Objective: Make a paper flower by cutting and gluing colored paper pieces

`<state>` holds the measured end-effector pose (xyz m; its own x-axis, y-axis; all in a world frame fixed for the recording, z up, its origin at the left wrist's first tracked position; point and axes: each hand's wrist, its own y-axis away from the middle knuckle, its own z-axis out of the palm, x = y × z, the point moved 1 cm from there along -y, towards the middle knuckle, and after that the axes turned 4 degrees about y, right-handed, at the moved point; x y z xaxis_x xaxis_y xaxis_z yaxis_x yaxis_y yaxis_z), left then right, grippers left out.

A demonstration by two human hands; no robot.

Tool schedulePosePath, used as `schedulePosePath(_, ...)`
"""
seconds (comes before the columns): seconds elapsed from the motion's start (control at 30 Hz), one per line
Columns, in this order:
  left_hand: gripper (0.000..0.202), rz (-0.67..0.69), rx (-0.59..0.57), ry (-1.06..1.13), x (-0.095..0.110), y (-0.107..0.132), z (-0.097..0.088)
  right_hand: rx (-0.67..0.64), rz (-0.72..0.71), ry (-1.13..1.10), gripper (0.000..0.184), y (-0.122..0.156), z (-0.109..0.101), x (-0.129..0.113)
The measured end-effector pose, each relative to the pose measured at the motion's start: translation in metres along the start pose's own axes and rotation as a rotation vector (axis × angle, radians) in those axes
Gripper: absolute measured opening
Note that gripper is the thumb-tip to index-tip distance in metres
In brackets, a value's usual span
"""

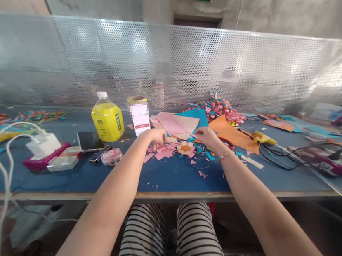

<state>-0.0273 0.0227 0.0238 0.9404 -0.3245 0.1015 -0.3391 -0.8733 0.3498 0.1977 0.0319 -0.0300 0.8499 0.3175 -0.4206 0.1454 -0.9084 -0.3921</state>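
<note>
Your grip: can't tell whether left hand (158,135) or right hand (206,136) is clamped
Pinch lightly among loose pink paper scraps (163,152), sparing the cream-and-orange hexagonal paper piece (186,148) beside them on the blue bench (179,183)

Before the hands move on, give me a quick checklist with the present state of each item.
1. Cream-and-orange piece uncovered by either hand: ok.
2. Table around it free of loose bits: not ok; pink scraps crowd its left side.
3. Left hand grip: cannot tell; it is over the scraps, fingertips unclear.
4. Right hand grip: cannot tell; fingers bent, any small piece too blurred.
5. Yellow bottle upright and capped: ok.
6. Yellow tool apart from both hands: ok.
</note>
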Motion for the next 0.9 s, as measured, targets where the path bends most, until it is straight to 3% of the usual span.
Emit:
schedulePosePath(0.13, 0.041, -0.007, 0.135, -0.018, -0.002, -0.003, -0.001, -0.007, 0.004, 0.005, 0.019, 0.001, -0.001, -0.002)
schedulePosePath(0.2, 0.038, 0.032, 0.148, 0.025, 0.001, -0.002, -0.002, -0.005, 0.007, 0.005, 0.019, 0.001, -0.002, -0.002)
schedulePosePath(0.33, 0.034, 0.12, 0.001, 0.057, 0.009, 0.003, -0.001, -0.015, -0.003, 0.001, 0.02, 0.002, -0.002, -0.003)
schedulePosePath(0.43, 0.045, 0.049, -0.086, -0.021, 0.009, 0.002, 0.003, -0.027, -0.012, -0.003, 0.02, 0.002, -0.002, -0.003)
schedulePosePath(0.53, 0.048, 0.001, -0.105, -0.031, 0.004, -0.004, 0.006, -0.018, -0.028, -0.008, 0.019, 0.002, -0.002, -0.002)
schedulePosePath(0.67, 0.038, 0.054, -0.121, 0.004, 0.002, -0.009, 0.007, -0.018, -0.033, -0.003, 0.019, 0.002, -0.001, -0.001)
schedulePosePath(0.9, 0.041, 0.058, -0.113, -0.039, 0.011, -0.006, 0.007, -0.035, -0.026, 0.007, 0.02, 0.001, -0.001, 0.0)
